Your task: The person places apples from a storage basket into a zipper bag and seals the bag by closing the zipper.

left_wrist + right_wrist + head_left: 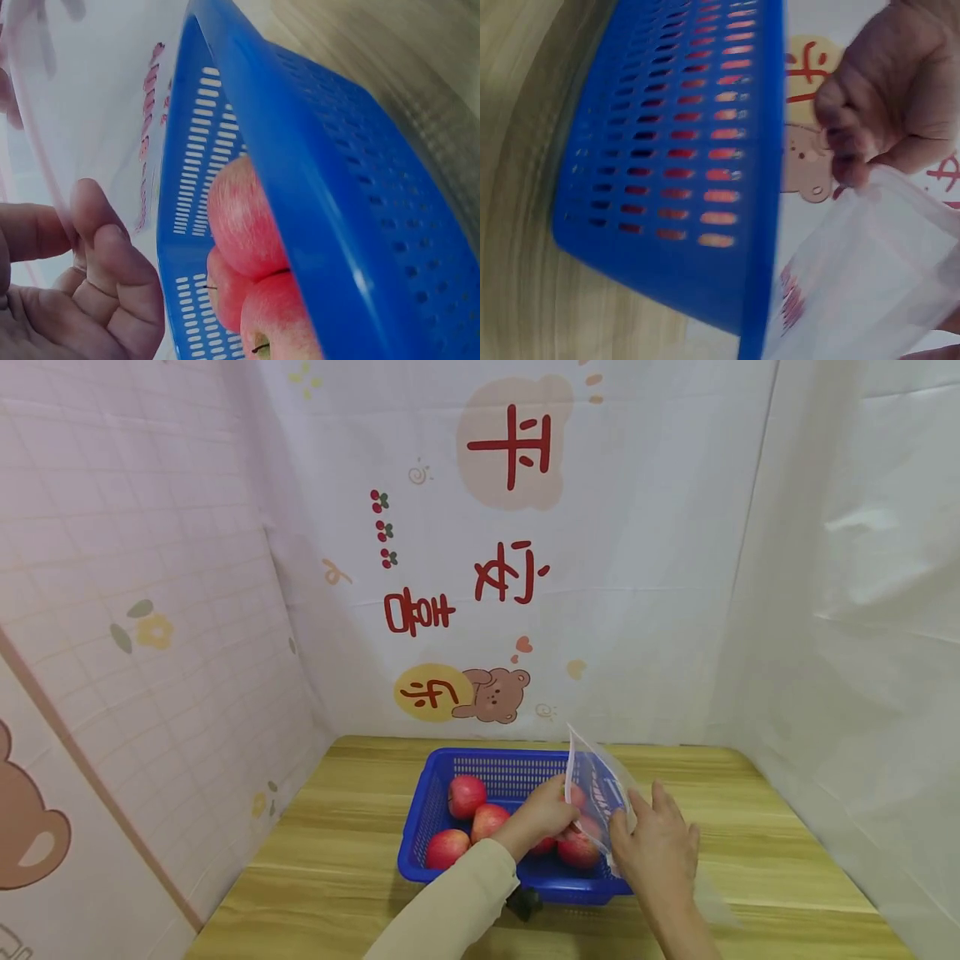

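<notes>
A clear plastic zip bag (600, 789) with red and blue print is held upright over the right part of a blue basket (416, 827). My left hand (551, 810) pinches the bag's edge between thumb and fingers, as the left wrist view also shows at the bag (97, 112). On the bag's other side is my right hand (660, 843), its fingers fairly straight and spread, with the thumb side against the plastic. Several red apples (467, 796) lie in the basket, some partly hidden behind the left forearm and the bag.
The basket stands on a wood-grain table (315, 860). A small black object (523, 904) sits by the basket's front wall. Printed white cloth (645, 568) hangs behind and along both sides.
</notes>
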`<state>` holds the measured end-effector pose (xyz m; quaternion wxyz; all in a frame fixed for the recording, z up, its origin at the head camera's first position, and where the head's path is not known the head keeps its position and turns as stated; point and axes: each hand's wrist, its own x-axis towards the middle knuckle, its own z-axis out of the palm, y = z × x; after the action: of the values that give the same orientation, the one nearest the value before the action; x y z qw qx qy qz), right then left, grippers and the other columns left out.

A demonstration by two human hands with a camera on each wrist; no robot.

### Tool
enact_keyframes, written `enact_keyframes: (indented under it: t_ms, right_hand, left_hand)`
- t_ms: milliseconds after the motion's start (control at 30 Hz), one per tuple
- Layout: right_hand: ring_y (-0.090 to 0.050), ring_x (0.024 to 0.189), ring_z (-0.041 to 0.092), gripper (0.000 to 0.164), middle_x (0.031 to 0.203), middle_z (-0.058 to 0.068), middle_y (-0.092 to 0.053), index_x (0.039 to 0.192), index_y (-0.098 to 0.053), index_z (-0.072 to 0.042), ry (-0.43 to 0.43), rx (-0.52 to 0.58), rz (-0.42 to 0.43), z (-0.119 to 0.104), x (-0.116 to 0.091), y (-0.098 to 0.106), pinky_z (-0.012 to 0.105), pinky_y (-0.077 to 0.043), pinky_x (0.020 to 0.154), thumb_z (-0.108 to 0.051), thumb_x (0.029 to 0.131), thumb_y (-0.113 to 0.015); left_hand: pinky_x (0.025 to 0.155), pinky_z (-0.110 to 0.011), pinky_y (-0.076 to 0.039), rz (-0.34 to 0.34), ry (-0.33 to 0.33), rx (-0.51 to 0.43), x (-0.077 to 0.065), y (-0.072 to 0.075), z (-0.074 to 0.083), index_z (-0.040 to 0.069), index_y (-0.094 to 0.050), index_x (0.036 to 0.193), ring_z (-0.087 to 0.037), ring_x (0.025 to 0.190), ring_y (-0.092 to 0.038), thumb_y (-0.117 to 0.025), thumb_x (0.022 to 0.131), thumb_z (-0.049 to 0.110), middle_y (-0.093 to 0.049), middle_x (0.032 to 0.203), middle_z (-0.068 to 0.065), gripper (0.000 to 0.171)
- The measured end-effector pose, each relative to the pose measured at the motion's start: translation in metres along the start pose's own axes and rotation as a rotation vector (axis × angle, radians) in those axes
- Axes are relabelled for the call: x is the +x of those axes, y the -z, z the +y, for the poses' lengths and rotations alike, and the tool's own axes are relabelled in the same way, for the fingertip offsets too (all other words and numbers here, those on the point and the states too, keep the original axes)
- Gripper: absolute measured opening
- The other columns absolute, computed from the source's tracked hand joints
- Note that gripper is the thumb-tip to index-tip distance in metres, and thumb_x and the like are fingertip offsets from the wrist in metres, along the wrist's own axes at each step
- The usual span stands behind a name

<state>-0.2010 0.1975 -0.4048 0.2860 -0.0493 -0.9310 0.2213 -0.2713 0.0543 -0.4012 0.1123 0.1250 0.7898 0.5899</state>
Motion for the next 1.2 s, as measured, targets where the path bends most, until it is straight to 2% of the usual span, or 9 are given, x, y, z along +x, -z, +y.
enact_keyframes:
  t_ms: [167, 233, 333, 433, 567, 700, 900, 1133, 1200]
  right_hand:
    - [-0.047, 0.127, 0.048, 0.034, 0.137, 0.032, -0.050, 0.116, -0.069, 0.003, 0.039, -0.039, 0.107, -0.001, 0.001, -0.005, 0.079, -0.021, 0.099, -0.015, 0.095, -0.049]
    - [-0.049, 0.124, 0.048, 0.032, 0.134, 0.033, -0.052, 0.114, -0.069, 0.004, 0.055, -0.051, 0.148, 0.000, 0.001, -0.007, 0.079, -0.023, 0.098, -0.015, 0.095, -0.050]
    - [-0.050, 0.124, 0.047, 0.032, 0.133, 0.032, -0.053, 0.114, -0.069, 0.004, 0.054, -0.059, 0.166, 0.002, 0.001, -0.009, 0.079, -0.024, 0.097, -0.015, 0.095, -0.051]
    - [-0.049, 0.125, 0.046, 0.033, 0.135, 0.031, -0.052, 0.115, -0.069, 0.003, 0.040, -0.062, 0.160, 0.003, 0.001, -0.010, 0.078, -0.024, 0.098, -0.016, 0.095, -0.050]
    - [-0.048, 0.126, 0.046, 0.033, 0.136, 0.031, -0.051, 0.116, -0.069, 0.002, 0.026, -0.062, 0.156, 0.004, 0.001, -0.010, 0.077, -0.023, 0.099, -0.016, 0.095, -0.050]
    - [-0.048, 0.126, 0.046, 0.033, 0.136, 0.030, -0.052, 0.116, -0.069, 0.001, 0.017, -0.055, 0.168, 0.004, 0.003, -0.010, 0.077, -0.024, 0.098, -0.016, 0.095, -0.050]
    - [-0.046, 0.128, 0.046, 0.034, 0.138, 0.030, -0.050, 0.117, -0.069, -0.001, -0.021, -0.048, 0.156, 0.004, 0.004, -0.006, 0.077, -0.023, 0.099, -0.018, 0.096, -0.049]
    - [-0.046, 0.128, 0.045, 0.034, 0.139, 0.029, -0.050, 0.118, -0.070, -0.001, -0.056, -0.023, 0.160, 0.006, 0.004, -0.005, 0.077, -0.023, 0.100, -0.016, 0.096, -0.048]
    - [-0.046, 0.128, 0.044, 0.035, 0.139, 0.029, -0.050, 0.117, -0.070, -0.001, -0.062, -0.021, 0.163, 0.007, 0.004, -0.005, 0.077, -0.023, 0.100, -0.017, 0.096, -0.047]
  left_hand:
    - [0.039, -0.022, -0.041, -0.007, -0.080, 0.134, 0.001, 0.002, -0.001, 0.007, -0.055, 0.095, -0.012, 0.043, -0.048, -0.051, 0.078, -0.016, -0.057, 0.062, -0.009, 0.029]
    - [0.039, -0.021, -0.041, -0.018, -0.104, 0.185, 0.001, 0.002, -0.002, 0.007, -0.055, 0.095, -0.012, 0.042, -0.048, -0.053, 0.081, -0.013, -0.060, 0.061, -0.012, 0.024]
    - [0.041, -0.022, -0.044, -0.036, -0.114, 0.209, -0.001, 0.004, -0.003, 0.006, -0.057, 0.102, -0.016, 0.044, -0.052, -0.059, 0.088, -0.006, -0.063, 0.065, -0.016, 0.018]
    - [0.047, -0.025, -0.047, -0.045, -0.109, 0.237, -0.003, 0.007, -0.003, 0.006, -0.057, 0.111, -0.024, 0.050, -0.058, -0.063, 0.092, 0.004, -0.064, 0.068, -0.012, 0.021]
    - [0.069, -0.031, -0.054, -0.032, -0.119, 0.326, -0.005, 0.012, -0.003, 0.006, -0.059, 0.120, -0.024, 0.073, -0.064, -0.067, 0.092, 0.014, -0.066, 0.085, -0.005, 0.030]
    - [0.095, -0.039, -0.049, -0.012, -0.125, 0.402, -0.005, 0.017, -0.005, 0.007, -0.058, 0.129, -0.020, 0.098, -0.062, -0.068, 0.092, 0.022, -0.067, 0.109, -0.006, 0.041]
    - [0.103, -0.049, -0.043, -0.011, -0.072, 0.395, -0.004, 0.024, -0.009, 0.003, -0.050, 0.140, -0.032, 0.119, -0.057, -0.067, 0.093, 0.028, -0.060, 0.131, -0.016, 0.057]
    - [0.097, -0.048, -0.048, -0.002, -0.036, 0.343, -0.004, 0.041, -0.019, 0.001, -0.046, 0.145, -0.027, 0.103, -0.063, -0.068, 0.093, 0.032, -0.065, 0.114, -0.014, 0.064]
    - [0.100, -0.051, -0.046, 0.003, -0.030, 0.338, -0.006, 0.047, -0.021, 0.001, -0.046, 0.145, -0.030, 0.109, -0.061, -0.068, 0.093, 0.032, -0.063, 0.119, -0.016, 0.064]
